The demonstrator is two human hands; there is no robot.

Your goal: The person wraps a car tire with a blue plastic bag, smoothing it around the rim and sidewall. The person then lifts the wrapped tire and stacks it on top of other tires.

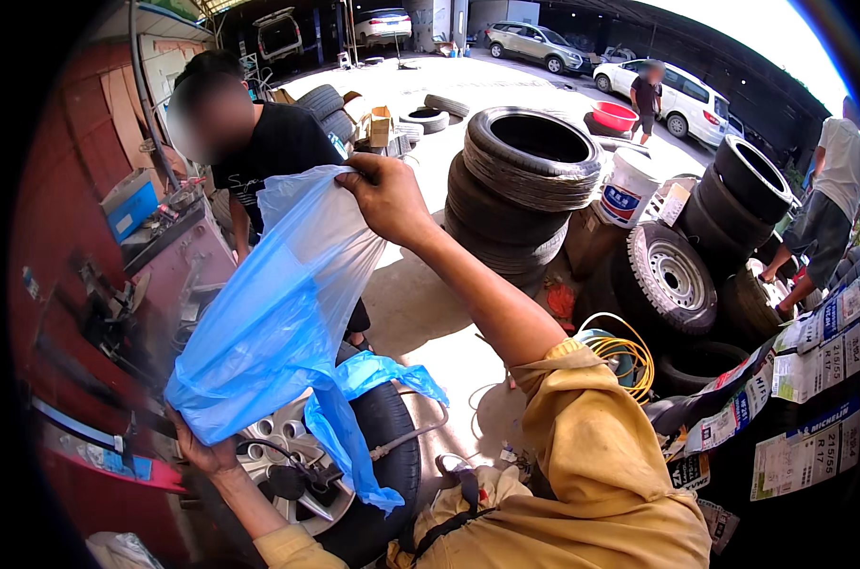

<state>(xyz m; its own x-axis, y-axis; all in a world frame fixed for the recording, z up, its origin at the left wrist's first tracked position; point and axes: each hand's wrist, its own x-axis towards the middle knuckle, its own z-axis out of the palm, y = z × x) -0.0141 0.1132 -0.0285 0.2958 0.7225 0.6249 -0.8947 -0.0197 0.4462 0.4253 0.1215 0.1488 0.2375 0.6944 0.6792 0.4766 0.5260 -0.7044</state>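
A thin blue plastic bag is spread between my hands, with torn-looking strips hanging from its lower right side. My right hand, raised high, pinches the bag's upper corner. Lower down, my left hand grips its bottom left edge; the plastic covers some of those fingers. Beneath the bag lies a wheel, its black tyre on a silver alloy rim. A black hose fitting rests over the rim, and the bag hides much of the wheel.
A person in black stands close at the left, beside a red machine. Stacked tyres, a white bucket and a coiled yellow hose are to the right. Labelled new tyres flank my right side. Two other people stand farther off.
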